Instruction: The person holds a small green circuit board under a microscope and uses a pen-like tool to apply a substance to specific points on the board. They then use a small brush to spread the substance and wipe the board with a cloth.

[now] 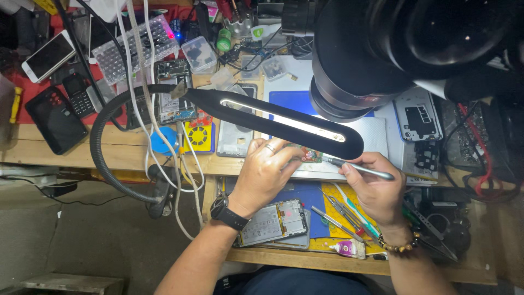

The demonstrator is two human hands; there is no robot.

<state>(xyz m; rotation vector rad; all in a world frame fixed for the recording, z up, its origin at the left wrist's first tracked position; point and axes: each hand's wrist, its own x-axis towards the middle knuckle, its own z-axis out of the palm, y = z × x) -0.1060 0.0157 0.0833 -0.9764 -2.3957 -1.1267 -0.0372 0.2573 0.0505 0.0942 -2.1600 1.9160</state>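
Under the long black lamp head with its lit strip [284, 121], the left hand [262, 175] had its fingers clamped on a small green circuit board [309, 155] to steady it on the cluttered wooden desk [125, 150], while the right hand [376, 188] gripped a slim grey metal tool [360, 166] pen-fashion, its tip at the board.

A white smartphone [48, 55] lies tilted at the far left with its grey screen dark, and nearer the desk edge a black phone [55, 120] lies face up, its screen dark too. Between them sits a small black keypad phone [79, 95] with a tiny dark screen. At the near edge lies a small white glue tube [346, 249] with a pink label.
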